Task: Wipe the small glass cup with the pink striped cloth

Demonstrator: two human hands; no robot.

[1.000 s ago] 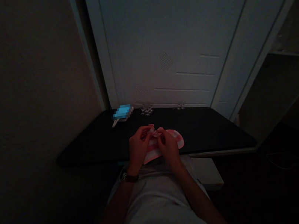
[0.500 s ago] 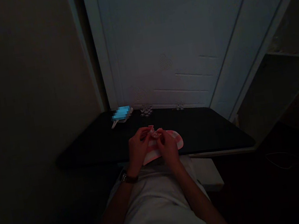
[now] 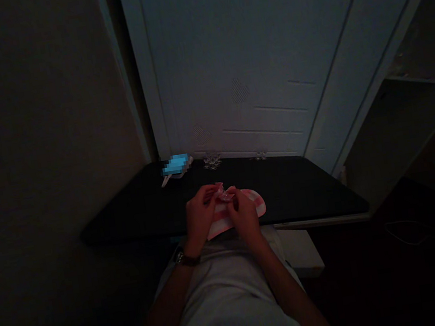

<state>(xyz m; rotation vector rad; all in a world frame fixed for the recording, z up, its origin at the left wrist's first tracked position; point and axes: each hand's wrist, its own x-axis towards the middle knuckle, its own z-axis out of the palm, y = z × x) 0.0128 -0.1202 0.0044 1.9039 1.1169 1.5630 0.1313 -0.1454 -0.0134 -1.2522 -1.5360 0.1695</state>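
Note:
Close to the front edge of the dark table (image 3: pixel 142 207), a flat pink-and-white item (image 3: pixel 256 201) lies under my hands. My left hand (image 3: pixel 201 212) pinches one side of a small, crinkled pink-and-clear piece (image 3: pixel 225 194), which looks like a wrapper. The other side of that piece is between the fingers of my right hand (image 3: pixel 243 212). Both hands are almost together, palms inward. The dim light hides exactly what is inside the piece.
A phone with a lit, blurred screen (image 3: pixel 177 164) rests at the table's back left. Several small clear objects (image 3: pixel 212 161) stand by the back panel, and a few more (image 3: pixel 260 155) sit farther right. A white box (image 3: pixel 302 251) is below the table's front edge.

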